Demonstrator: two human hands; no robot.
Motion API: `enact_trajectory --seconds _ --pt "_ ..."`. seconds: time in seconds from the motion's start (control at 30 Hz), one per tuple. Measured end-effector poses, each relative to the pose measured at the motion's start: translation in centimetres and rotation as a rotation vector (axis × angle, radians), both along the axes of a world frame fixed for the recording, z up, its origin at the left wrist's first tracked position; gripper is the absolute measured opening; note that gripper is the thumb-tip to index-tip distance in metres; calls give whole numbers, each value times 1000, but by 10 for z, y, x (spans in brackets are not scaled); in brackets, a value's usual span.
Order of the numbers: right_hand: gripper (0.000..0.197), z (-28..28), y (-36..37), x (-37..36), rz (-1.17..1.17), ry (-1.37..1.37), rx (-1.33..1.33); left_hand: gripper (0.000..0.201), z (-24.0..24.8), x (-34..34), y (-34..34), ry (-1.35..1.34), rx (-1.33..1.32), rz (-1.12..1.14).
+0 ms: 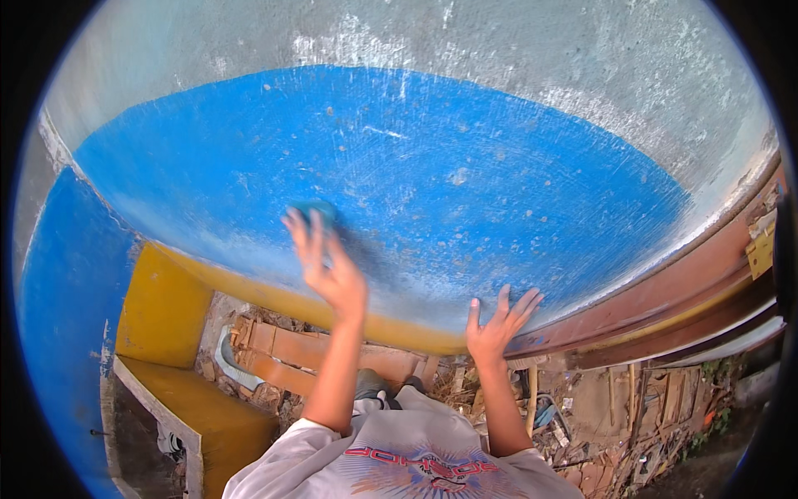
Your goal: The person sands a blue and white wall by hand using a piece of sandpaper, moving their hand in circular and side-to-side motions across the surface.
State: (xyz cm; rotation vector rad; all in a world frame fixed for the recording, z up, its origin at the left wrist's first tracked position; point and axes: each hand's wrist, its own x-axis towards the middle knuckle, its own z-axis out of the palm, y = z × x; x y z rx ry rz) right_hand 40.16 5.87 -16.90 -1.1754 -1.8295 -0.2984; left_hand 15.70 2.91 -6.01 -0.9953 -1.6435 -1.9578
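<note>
In front of me stands a wall with a broad blue painted area [465,179], scuffed and dotted with pale spots. My left hand [328,266], slightly blurred, holds a small teal pad [319,211] against the lower left part of the blue paint. Part of the pad is hidden behind the fingers, and its exact kind cannot be made out. To the right and lower down, my right hand [497,331] rests on the blue paint near its bottom edge. Its fingers are spread and nothing is in it.
Above the blue lies bare grey wall [540,50] with whitish patches. A yellow band and yellow blocks [165,308] run along the lower left, beside a blue side wall [71,283]. Debris and reddish boards [291,349] cover the ground. A brown door frame [665,287] borders the right.
</note>
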Motion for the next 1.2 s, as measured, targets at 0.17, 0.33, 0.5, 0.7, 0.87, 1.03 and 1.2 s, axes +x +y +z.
enact_trajectory --seconds 0.17,0.33,0.5,0.7,0.87,1.03,1.2 --pt "70 3 -4 -31 33 154 -4 38 1 -52 11 111 85 74" --pt "61 -10 14 -31 -115 151 115 39 -60 0 -11 333 -229 -223" --pt "62 3 7 -46 -72 119 134 38 20 -126 -5 -100 140 60" --pt "63 33 6 -96 -181 293 98 48 -23 -66 -14 416 -148 -148" --pt "65 46 -1 -87 -198 194 93 52 -82 -114 -36 270 -263 -36" --pt "65 86 3 -113 -197 253 138 52 -1 -160 -8 137 13 107" --pt "64 123 7 -174 58 185 384 43 -66 -117 -27 439 -144 -89"
